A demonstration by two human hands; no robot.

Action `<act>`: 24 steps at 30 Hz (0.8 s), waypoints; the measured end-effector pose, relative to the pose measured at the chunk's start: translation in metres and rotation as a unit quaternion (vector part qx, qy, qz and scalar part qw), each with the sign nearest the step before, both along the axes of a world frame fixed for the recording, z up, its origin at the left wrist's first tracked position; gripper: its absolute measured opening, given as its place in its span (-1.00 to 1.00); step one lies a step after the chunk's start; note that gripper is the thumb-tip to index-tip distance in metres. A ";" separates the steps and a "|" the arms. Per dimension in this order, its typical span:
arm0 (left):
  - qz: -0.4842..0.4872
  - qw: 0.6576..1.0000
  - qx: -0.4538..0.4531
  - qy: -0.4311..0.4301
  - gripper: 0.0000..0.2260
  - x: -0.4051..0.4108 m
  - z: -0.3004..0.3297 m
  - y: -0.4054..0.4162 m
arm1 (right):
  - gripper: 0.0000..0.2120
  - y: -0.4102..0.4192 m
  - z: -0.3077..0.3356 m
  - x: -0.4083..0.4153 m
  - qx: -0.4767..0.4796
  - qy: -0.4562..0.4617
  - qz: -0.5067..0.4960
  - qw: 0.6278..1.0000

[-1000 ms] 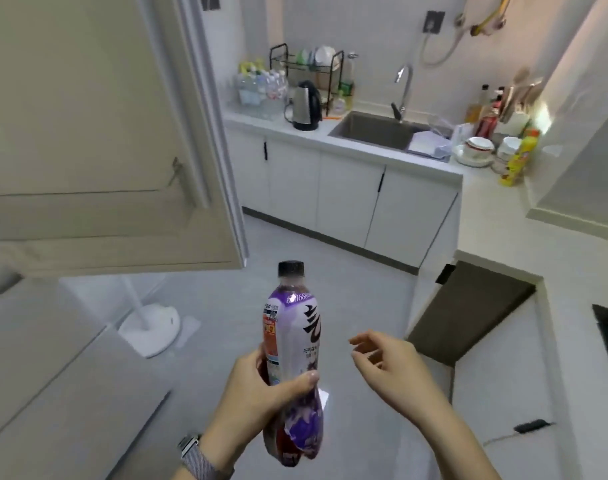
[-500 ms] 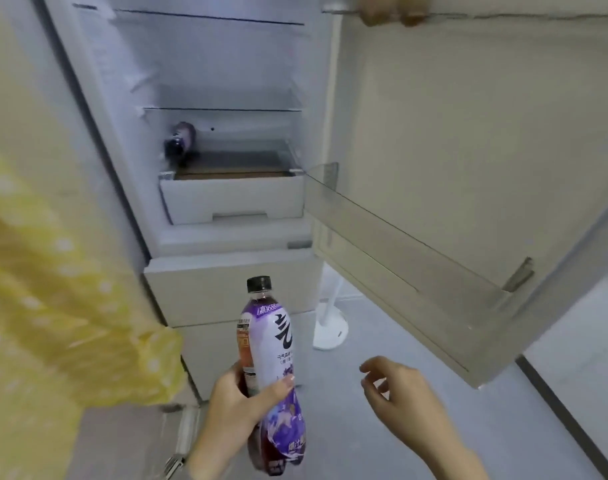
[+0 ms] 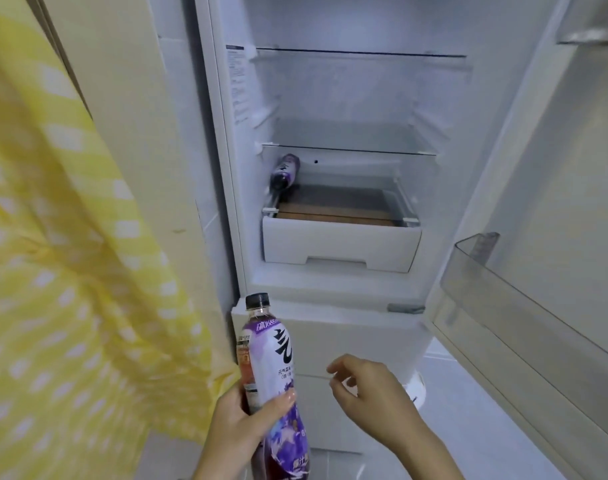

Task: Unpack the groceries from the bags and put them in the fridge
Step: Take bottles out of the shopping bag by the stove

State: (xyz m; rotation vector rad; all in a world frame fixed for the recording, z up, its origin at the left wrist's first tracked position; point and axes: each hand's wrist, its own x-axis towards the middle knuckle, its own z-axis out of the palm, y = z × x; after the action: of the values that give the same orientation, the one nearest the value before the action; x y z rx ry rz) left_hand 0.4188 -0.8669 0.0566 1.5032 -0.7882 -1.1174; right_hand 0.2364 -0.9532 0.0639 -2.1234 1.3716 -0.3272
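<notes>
Head camera: standing at the open fridge [image 3: 333,109], I hold a purple-labelled drink bottle [image 3: 273,368] upright in my left hand [image 3: 242,422], thumb across the label and fingers curled round its lower body, a firm grip clamped on the bottle, which sits below the fridge compartment and in front of the closed lower drawer front [image 3: 351,341]. My right hand [image 3: 371,389] hangs just right of the bottle, fingers loosely bent and apart, holding nothing. A second ago the view showed the kitchen desk and sink with the fridge door edge at the left; half a second ago I had turned to the fridge, and now its interior fills the frame, nearer and squarer than before. The bottle has kept its upright pose in the same hand throughout. Inside, a matching second bottle [image 3: 286,170] lies on its side on the lowest glass shelf, at the fridge's left wall, above the white crisper drawer [image 3: 340,245]. The fridge door [image 3: 572,188] stands open to the right of the compartment, its clear door bin [image 3: 503,299] empty as far as I can see. A yellow patterned cloth [image 3: 70,271] hangs left of the fridge. By my judgement, one bottle is stored and this one is about to join it.
</notes>
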 end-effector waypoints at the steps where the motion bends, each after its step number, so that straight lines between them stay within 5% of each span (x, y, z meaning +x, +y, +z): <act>1: 0.003 1.000 0.002 0.001 -0.48 0.006 0.001 -0.012 | -0.77 -0.011 0.001 0.004 -0.006 0.010 0.000 1.000; 5: 0.008 1.000 0.015 0.017 -0.73 0.019 0.002 -0.058 | -0.74 -0.055 0.003 0.012 0.005 0.012 -0.021 1.000; 10: -0.012 1.000 0.014 0.019 -0.45 0.025 -0.003 -0.129 | -0.73 -0.119 0.001 0.020 0.036 -0.038 -0.034 0.998; 16: -0.007 1.000 0.003 0.000 -0.71 0.016 0.002 -0.215 | -0.82 -0.197 0.014 0.029 0.051 -0.096 -0.034 0.994; 24: -0.072 0.992 -0.045 -0.093 -0.50 0.044 0.023 -0.300 | -0.85 -0.267 0.046 0.063 0.147 -0.203 -0.095 0.963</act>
State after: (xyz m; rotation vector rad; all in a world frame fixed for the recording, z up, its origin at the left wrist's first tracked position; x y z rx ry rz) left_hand 0.4623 -1.1665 0.0798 1.5075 -1.0770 -1.0424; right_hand 0.2995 -1.2205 0.1099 -1.5794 1.2864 -0.5635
